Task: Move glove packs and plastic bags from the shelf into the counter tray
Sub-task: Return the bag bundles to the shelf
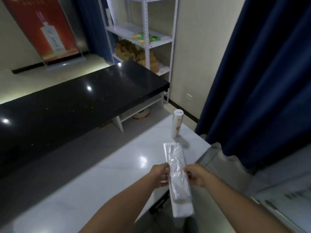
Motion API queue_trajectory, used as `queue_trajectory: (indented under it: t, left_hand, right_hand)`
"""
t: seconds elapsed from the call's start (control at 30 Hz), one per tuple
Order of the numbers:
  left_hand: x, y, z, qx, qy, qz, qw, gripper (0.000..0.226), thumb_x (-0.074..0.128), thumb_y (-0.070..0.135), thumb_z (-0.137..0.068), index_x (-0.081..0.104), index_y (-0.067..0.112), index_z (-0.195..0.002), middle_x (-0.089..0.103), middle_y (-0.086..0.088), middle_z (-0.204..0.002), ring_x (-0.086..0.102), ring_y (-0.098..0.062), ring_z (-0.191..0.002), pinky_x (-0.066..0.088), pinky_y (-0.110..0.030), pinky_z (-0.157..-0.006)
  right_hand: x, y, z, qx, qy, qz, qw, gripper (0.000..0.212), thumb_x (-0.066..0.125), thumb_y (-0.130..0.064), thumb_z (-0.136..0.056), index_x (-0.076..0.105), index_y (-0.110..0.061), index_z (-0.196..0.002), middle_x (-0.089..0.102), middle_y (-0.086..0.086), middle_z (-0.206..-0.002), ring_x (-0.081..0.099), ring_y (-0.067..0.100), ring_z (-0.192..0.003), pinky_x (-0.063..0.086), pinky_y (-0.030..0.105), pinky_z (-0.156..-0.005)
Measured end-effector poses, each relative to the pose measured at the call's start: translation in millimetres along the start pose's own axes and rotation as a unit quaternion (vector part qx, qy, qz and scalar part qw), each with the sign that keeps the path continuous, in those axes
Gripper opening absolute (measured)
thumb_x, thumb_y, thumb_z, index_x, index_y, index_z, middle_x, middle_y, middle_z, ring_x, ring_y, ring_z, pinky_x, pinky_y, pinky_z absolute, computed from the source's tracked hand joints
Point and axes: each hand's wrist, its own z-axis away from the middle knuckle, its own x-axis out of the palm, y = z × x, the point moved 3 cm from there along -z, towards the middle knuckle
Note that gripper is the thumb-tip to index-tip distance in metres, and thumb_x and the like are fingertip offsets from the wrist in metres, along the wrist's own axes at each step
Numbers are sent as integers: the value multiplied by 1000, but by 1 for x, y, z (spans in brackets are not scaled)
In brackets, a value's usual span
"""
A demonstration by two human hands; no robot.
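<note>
A long narrow white tray (166,149) is held over the right edge of the white counter (104,174). Clear plastic bags (177,167) lie inside it along its length. My left hand (159,174) grips the tray's left side and my right hand (196,175) grips its right side, both near the middle. On the white metal shelf (148,31) at the back, a green and orange pack (144,38) lies on the middle board.
A white cylindrical roll (176,123) stands upright on the counter's far right corner. A long black counter (67,101) runs along the left. Cardboard boxes (133,52) fill the shelf's lower board. Dark blue curtains (260,81) hang at the right. A red banner (45,27) stands far left.
</note>
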Motion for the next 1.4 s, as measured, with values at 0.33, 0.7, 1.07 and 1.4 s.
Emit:
queue_trajectory:
  t: [0.33,0.7,1.07,1.4]
  left_hand:
    - [114,1,-9,-5,-56,-82,995,19,65,26,-81,64,8,-85,61,-9,-73,59,-25,-67,54,-34,-70]
    - [266,50,-47,-1,-30,-56,998,45,65,40,-85,63,6,-114,67,-13,-103,67,-28,-90,57,-36,-75]
    - [361,115,-89,2,-3,-13,1000,31,58,34,-91,63,6,-100,66,-13,-96,64,-28,-87,54,-35,-76]
    - [370,199,-180,-28,-28,56,998,55,38,51,-98,62,2,-108,70,-14,-99,64,-29,-96,51,-39,-92]
  right_hand:
    - [-112,16,25,3,73,-97,993,11,63,-3,-89,68,1,-98,69,15,-84,66,29,-71,54,30,-56]
    - [-255,-40,-24,-8,68,-97,993,15,63,-2,-87,67,1,-101,65,13,-82,63,26,-72,53,31,-59]
    - [-344,-119,-85,-4,43,-74,996,18,61,-2,-86,67,1,-103,68,14,-86,65,27,-76,56,33,-62]
    - [-361,-212,-170,19,45,-31,998,35,65,-6,-84,60,-2,-118,64,11,-81,61,22,-66,53,27,-54]
